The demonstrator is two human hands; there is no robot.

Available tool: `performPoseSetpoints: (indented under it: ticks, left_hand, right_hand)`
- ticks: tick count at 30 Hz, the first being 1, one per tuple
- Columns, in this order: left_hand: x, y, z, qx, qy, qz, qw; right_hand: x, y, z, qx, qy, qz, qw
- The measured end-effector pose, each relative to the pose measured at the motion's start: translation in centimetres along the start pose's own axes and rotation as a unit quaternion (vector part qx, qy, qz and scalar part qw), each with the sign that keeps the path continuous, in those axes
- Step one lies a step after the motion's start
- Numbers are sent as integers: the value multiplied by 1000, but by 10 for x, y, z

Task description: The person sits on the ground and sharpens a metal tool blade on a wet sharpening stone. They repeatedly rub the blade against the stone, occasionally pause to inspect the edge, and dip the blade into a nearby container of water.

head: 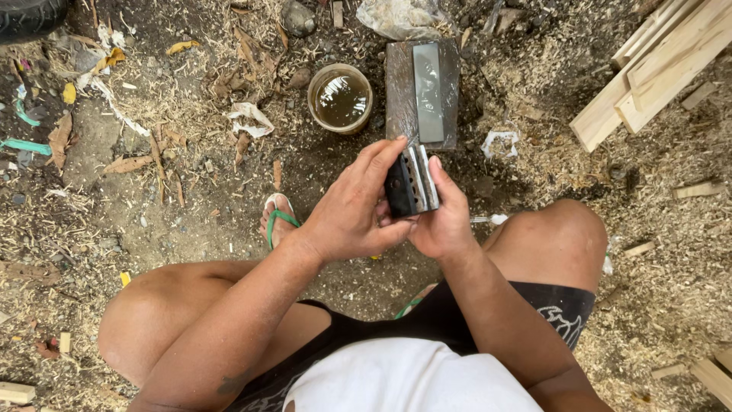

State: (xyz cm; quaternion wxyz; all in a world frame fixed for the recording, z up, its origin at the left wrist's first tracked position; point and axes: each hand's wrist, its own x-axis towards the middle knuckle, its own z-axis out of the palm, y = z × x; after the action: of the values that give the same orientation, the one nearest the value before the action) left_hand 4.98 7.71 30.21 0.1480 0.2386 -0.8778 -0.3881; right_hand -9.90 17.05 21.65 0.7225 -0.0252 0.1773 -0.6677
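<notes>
Both hands, left hand (352,210) and right hand (444,221), pinch a dark slotted metal plane blade (412,181) above the grey sharpening stone (428,91); bare fingers near its edge risk a cut if the grip slips.

Showing as dark metal with bright, polished strips: the slotted blade block (410,183). Appearing smooth and grey, glistening wet, on a dark rough wooden base: the sharpening stone (428,91). Holding murky, glossy liquid: the plastic cup (340,98). Lying pale and raw-sawn: the wood planks (648,72). Covering the dirt ground (152,206): coarse, matt sawdust.
</notes>
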Motion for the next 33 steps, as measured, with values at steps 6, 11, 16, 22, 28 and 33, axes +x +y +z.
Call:
performPoseSetpoints:
  ticks: [6,11,16,22,28,33]
  left_hand:
    - [4,0,-7,-52,-18,-41,998]
    - [4,-5,-7,23,10,107,994]
    - [1,-6,-4,20,6,131,991]
    - [1,6,-4,3,31,160,987]
    - [-3,21,-2,-64,-4,57,996]
    - [-7,20,-2,-96,-30,51,994]
  right_hand:
    - [2,-2,4,-32,4,-17,999]
    - [1,-7,-12,-41,-19,9,999]
    - [-3,-6,-24,-70,-16,-16,997]
    - [-13,-16,-11,-216,-64,-90,970]
    - [-21,-13,-9,-441,-43,-210,872]
    - [-21,-2,-23,-450,-35,-243,859]
